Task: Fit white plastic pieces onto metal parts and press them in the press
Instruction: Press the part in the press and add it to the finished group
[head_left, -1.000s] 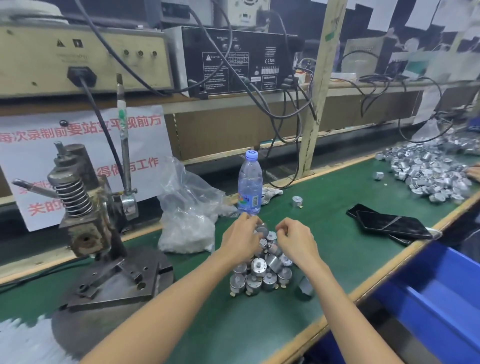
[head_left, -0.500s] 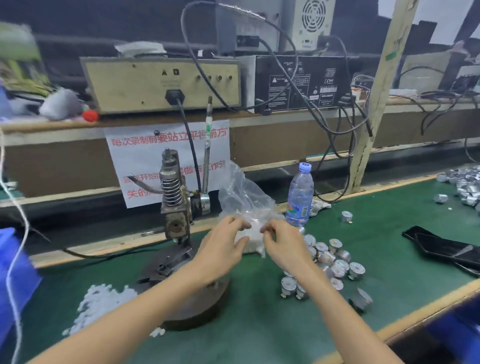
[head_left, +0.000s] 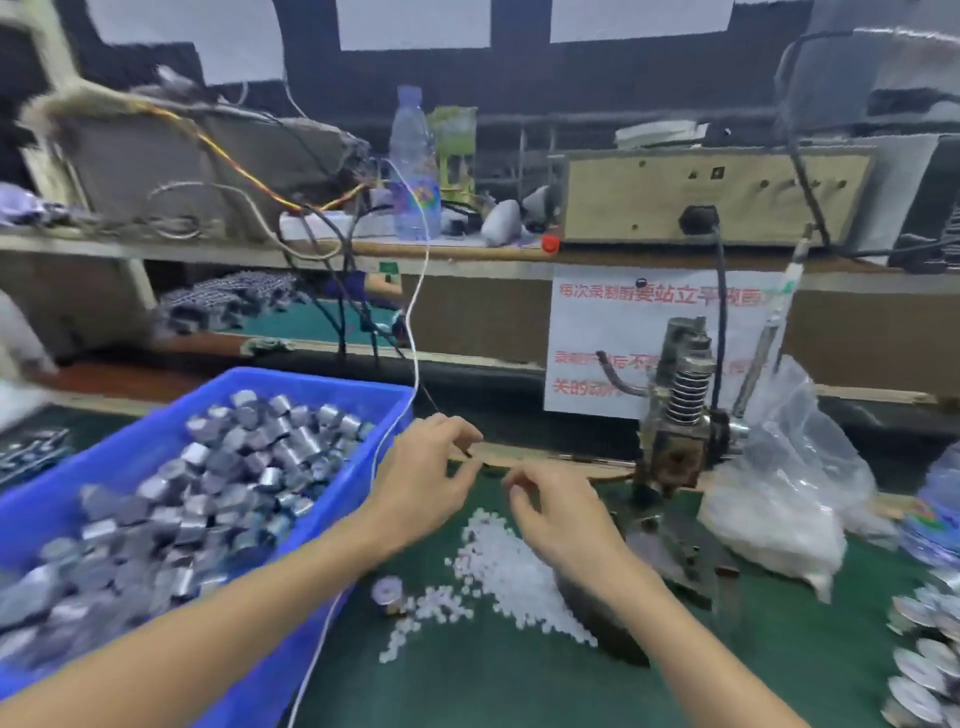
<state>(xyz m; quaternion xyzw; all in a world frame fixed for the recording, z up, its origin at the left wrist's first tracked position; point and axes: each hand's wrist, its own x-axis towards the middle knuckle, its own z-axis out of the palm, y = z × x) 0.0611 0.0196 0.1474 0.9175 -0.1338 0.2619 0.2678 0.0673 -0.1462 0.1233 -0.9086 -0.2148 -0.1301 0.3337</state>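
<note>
"What lay nearest the worker on the green mat (head_left: 519, 691)?"

"A loose scatter of white plastic pieces (head_left: 498, 566), with a lone metal part (head_left: 387, 592) just beside its left edge. The pieces looked tiny, light and probably slick. A fingertip pinch across the sides, one piece at a time, would have suited them."

"And the hands?"

"The left hand (head_left: 426, 483) and right hand (head_left: 561, 514) hung over the far end of that scatter, fingers loosely curled, tips turned toward each other. Blur hid whether either one pinched a piece, so it could not be told."

"Where was the metal stock?"

"Heaped as metal parts (head_left: 208, 493) in the blue bin (head_left: 311, 382), left of the left hand. They were short, stiff cylinders, likely heavy for their size and smooth, so a grip round the barrel would have held best."

"Farther back?"

"The press (head_left: 675, 415) stood beyond the right hand, with a clear plastic bag (head_left: 779, 493) just beside it."
</note>
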